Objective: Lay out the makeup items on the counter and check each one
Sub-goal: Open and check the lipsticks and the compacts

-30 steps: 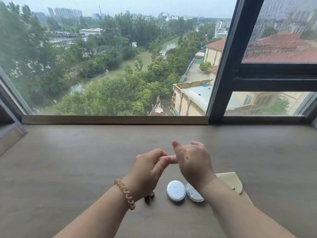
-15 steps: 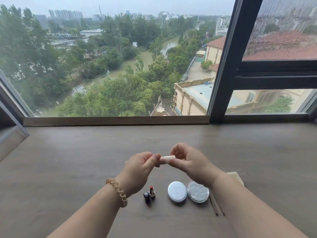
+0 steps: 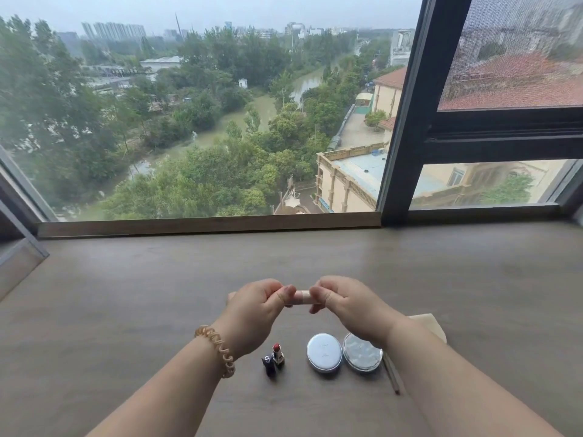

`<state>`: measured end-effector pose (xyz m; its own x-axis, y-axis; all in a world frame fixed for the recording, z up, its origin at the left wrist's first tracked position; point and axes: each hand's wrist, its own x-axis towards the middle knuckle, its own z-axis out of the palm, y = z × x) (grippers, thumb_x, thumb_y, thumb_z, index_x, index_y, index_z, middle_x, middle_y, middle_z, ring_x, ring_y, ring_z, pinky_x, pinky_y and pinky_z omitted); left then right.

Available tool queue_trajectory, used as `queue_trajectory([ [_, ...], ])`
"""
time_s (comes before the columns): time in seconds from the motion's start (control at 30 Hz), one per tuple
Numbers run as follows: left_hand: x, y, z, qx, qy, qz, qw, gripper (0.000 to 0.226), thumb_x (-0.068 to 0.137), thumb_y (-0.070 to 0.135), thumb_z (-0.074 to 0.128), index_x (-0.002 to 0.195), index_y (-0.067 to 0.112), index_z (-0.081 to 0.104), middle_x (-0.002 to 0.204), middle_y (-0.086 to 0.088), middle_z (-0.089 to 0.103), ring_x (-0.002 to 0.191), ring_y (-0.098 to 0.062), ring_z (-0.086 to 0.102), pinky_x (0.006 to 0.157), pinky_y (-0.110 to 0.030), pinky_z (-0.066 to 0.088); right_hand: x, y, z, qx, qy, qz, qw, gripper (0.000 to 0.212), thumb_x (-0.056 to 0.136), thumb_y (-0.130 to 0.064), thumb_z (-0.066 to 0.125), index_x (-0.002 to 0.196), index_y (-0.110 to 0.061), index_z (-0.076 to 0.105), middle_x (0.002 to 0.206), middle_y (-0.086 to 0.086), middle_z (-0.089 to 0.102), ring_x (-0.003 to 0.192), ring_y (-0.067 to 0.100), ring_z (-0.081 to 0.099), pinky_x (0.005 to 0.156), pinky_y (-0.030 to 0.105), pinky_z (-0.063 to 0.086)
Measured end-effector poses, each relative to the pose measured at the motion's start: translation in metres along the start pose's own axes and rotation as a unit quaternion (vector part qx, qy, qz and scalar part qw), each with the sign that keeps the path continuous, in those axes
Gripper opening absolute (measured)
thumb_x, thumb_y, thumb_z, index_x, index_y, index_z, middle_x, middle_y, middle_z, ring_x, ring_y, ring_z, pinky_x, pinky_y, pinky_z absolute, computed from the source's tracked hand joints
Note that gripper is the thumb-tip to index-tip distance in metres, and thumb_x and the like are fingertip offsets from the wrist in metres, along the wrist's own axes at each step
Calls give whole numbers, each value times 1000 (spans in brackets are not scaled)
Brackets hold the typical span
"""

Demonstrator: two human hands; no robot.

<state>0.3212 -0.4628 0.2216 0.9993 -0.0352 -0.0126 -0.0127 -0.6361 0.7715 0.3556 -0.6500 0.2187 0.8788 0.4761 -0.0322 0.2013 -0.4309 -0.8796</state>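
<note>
A small pale pink tube is held level above the wooden counter, my left hand pinching one end and my right hand the other. Below my hands an uncapped red lipstick stands upright with its black cap beside it. To the right lie a round white compact and a round silver compact, side by side. A thin brown pencil lies right of them, partly under my right forearm. A cream pouch shows behind that arm.
The counter runs back to a large window with a low wooden sill and a dark frame post. A slanted frame piece stands at the far left. A beaded bracelet is on my left wrist.
My hands have turned from knuckles-up to holding the pale tube level between them, and have drawn slightly apart. The lipstick, hidden behind my left wrist before, now shows.
</note>
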Motion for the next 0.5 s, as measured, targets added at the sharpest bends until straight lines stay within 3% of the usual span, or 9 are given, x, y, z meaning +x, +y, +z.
queue_trajectory([
  [0.1, 0, 1, -2, -2, 0, -3, 1000, 35, 95, 40, 45, 66, 29, 62, 44, 25, 51, 54, -3, 42, 74, -35, 29, -2, 1, 1, 39, -1, 16, 999, 19, 85, -38, 65, 90, -20, 61, 77, -7, 63, 71, 8, 55, 68, 24, 44],
  [0.17, -2, 3, -2, 5, -2, 0, 1000, 36, 94, 42, 45, 67, 28, 63, 45, 18, 50, 55, -4, 43, 75, -35, 31, -4, 1, 0, 19, -18, 28, 999, 38, 90, -52, 49, 92, -19, 67, 76, -6, 69, 77, 14, 61, 75, 29, 46],
  [0.23, -5, 6, -1, 29, -8, 7, 1000, 35, 93, 45, 45, 67, 30, 63, 49, 19, 52, 58, -2, 45, 78, -40, 35, -5, 0, 1, 0, -31, 30, 999, 44, 94, -49, 42, 86, -17, 70, 77, 0, 72, 78, 18, 62, 82, 36, 46],
  [0.3, -7, 8, -2, 40, -16, -3, 999, 36, 93, 48, 44, 66, 32, 62, 52, 24, 56, 61, -1, 47, 86, -45, 39, -8, -1, -1, -13, -11, 28, 999, 29, 93, -38, 52, 75, -20, 65, 74, -2, 69, 70, 13, 55, 73, 32, 45],
  [0.4, -8, 4, -5, 0, -37, -25, 999, 41, 85, 63, 40, 75, 37, 70, 65, 32, 63, 72, -2, 55, 94, -49, 38, -14, 2, -7, -8, 29, 11, 1000, 16, 82, -31, 70, 79, -16, 64, 76, 2, 66, 66, 9, 51, 63, 26, 43],
  [0.47, -11, 3, -5, -36, -49, -25, 998, 38, 85, 63, 40, 81, 43, 72, 75, 29, 68, 77, 4, 59, 91, -41, 41, -18, 5, -10, -12, 51, 0, 999, 14, 76, -24, 77, 80, -17, 65, 79, 1, 68, 70, 13, 58, 71, 29, 49],
  [0.5, -13, 4, -5, -59, -48, -21, 997, 35, 91, 54, 43, 81, 39, 73, 73, 27, 69, 72, 8, 58, 84, -31, 43, -19, 8, -11, -26, 59, -3, 998, 14, 74, -21, 78, 79, -19, 66, 80, -1, 69, 75, 15, 62, 75, 32, 50],
])
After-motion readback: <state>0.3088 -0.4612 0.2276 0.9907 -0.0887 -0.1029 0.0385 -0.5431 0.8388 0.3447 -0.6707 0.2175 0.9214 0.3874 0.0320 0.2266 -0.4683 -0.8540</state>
